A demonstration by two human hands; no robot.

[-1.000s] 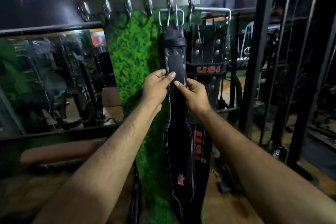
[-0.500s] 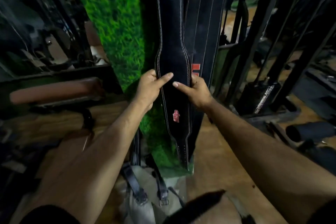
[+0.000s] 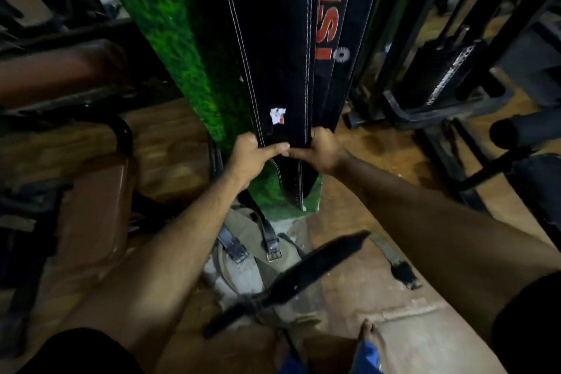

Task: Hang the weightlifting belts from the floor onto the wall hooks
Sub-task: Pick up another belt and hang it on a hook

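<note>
1. Left hand (image 3: 250, 158) and right hand (image 3: 324, 151) both pinch the hanging black belt with white stitching (image 3: 273, 48). Each hand grips one edge; the thumbs lie across the front face and meet at its middle.
2. Change from 1.0 s ago: both hands have slid down the belt. Then they held it up where it starts to widen; 0.5 s ago they were at the wide section, above the small red-and-white label (image 3: 277, 116); now they sit just below that label, where the strap narrows to its tip.
3. The view has tilted down. The wall hooks and buckles, seen 1.0 s ago, are now out of frame past the top edge.
4. The belt hangs flat against the green turf wall panel (image 3: 170, 24). Its pointed tip (image 3: 299, 197) ends near the panel's bottom edge, above the floor.
5. A second black belt with red "USI" lettering (image 3: 329, 9) hangs just behind the first, on its right side, partly covered by it.
6. On the wooden floor (image 3: 358, 276) at the panel's foot lie more belts: one wide black belt (image 3: 303, 273) set diagonally, and two buckled straps (image 3: 270, 240) on an olive one (image 3: 243, 267).
7. A brown padded bench (image 3: 91, 215) stands at the left.
</note>
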